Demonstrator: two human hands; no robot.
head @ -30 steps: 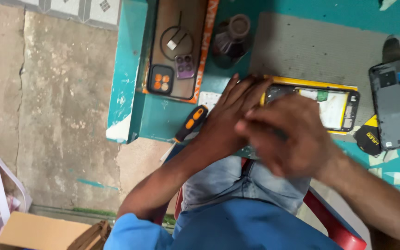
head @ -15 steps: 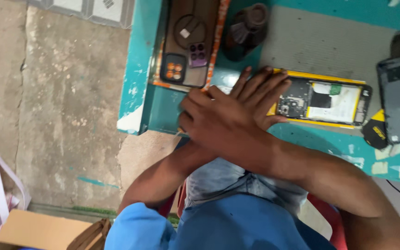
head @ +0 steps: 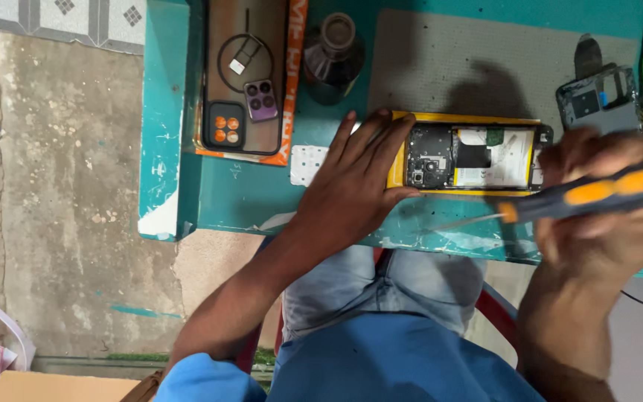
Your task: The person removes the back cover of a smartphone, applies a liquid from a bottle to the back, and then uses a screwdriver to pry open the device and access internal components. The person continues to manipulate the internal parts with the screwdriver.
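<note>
An opened phone [head: 478, 158] with a yellow frame lies on the teal table [head: 247, 197], its circuit board and battery exposed. My left hand [head: 355, 190] rests flat on the phone's left end, fingers spread over the edge. My right hand [head: 604, 205] is at the right, blurred, wrapped around an orange and black screwdriver [head: 582, 195]. The screwdriver's thin shaft points left, its tip just below the phone's near edge.
A dark phone case on an orange box [head: 245, 78] lies at the table's back left. A dark bottle [head: 334, 56] stands beside it. A grey mat [head: 478, 63] covers the back. A detached phone back cover [head: 598, 100] lies at the right. Concrete floor [head: 46, 186] is left.
My right hand swung from the table's left side across to the right, now holding the screwdriver. My left hand stayed on the phone's left end. The phone is now uncovered.
</note>
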